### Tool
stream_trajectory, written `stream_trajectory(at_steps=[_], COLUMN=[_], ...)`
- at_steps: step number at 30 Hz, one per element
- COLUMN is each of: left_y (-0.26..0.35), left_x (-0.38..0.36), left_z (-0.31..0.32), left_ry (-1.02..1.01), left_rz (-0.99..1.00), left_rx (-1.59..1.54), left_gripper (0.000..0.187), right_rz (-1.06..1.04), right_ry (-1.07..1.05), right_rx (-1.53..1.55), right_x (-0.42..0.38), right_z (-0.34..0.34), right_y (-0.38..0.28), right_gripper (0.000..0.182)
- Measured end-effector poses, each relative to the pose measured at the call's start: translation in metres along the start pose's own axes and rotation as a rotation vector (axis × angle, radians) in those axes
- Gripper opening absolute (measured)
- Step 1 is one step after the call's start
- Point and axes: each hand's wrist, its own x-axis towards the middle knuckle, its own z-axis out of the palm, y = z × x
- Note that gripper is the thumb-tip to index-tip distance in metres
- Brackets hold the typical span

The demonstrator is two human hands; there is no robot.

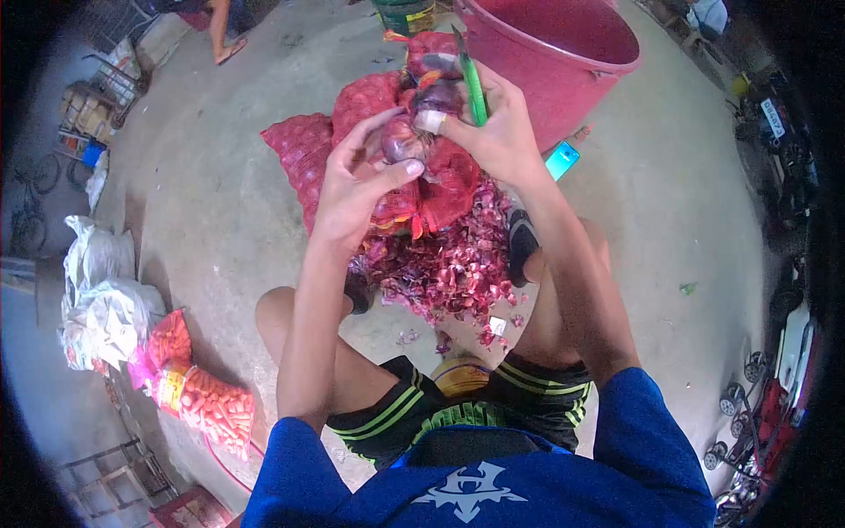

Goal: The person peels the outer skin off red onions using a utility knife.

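Note:
My left hand point(363, 172) is closed around a red onion point(404, 141), its thumb and fingers on the onion's sides. Close beside it, my right hand point(497, 123) grips a knife point(473, 88) with a green handle, blade pointing up and away. Another dark red onion point(439, 99) is at the fingers of my right hand, whose thumb has a pale wrap on it. Beneath both hands lie red mesh bags point(304, 158) of onions. Loose onion skins point(458, 273) are heaped on the floor between my feet.
A large pink tub point(572, 97) stands just beyond my right hand, with a phone point(563, 160) on the floor near it. White sacks point(110, 317) and a bag of carrots point(211, 405) lie at the left. A person's leg point(220, 31) shows at the top left.

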Motion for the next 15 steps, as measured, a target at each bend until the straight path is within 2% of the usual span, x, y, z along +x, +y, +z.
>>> stream_trajectory(at_steps=[2, 4, 6, 7, 8, 9, 10, 11, 14, 15], left_y=[0.003, 0.006, 0.008, 0.007, 0.005, 0.005, 0.007, 0.008, 0.012, 0.012], left_x=[0.003, 0.002, 0.001, 0.001, 0.001, 0.001, 0.002, 0.002, -0.003, -0.004], left_z=[-0.004, -0.010, -0.017, -0.019, -0.021, -0.021, -0.020, -0.019, -0.014, -0.014], left_ry=[0.028, 0.035, 0.030, 0.072, 0.119, 0.123, 0.129, 0.132, 0.140, 0.136], left_rz=[-0.023, 0.011, 0.031, 0.080, 0.130, 0.126, 0.180, 0.231, 0.302, 0.300], left_rx=[0.066, 0.209, 0.248, 0.309, 0.371, 0.372, 0.514, 0.656, 0.811, 0.813], left_gripper=[0.072, 0.073, 0.073, 0.072, 0.071, 0.071, 0.071, 0.072, 0.074, 0.074], right_rz=[-0.057, 0.025, 0.009, 0.093, 0.094, 0.144, 0.195, 0.268, 0.289, 0.259], right_ry=[0.074, 0.149, 0.176, 0.071, 0.073, -0.063, -0.198, -0.278, -0.258, -0.237], right_rx=[-0.115, -0.156, 0.060, 0.069, 0.070, 0.006, -0.054, 0.111, 0.201, 0.130], right_x=[0.001, 0.009, 0.013, 0.010, 0.005, -0.001, -0.006, -0.010, -0.015, -0.016], right_z=[-0.001, -0.008, -0.012, -0.014, -0.013, -0.006, 0.000, 0.005, 0.013, 0.012], right_y=[0.003, 0.025, 0.024, 0.022, 0.020, 0.010, 0.001, -0.003, 0.004, 0.010], right_gripper=[0.058, 0.058, 0.054, 0.052, 0.052, 0.053, 0.054, 0.061, 0.058, 0.056])
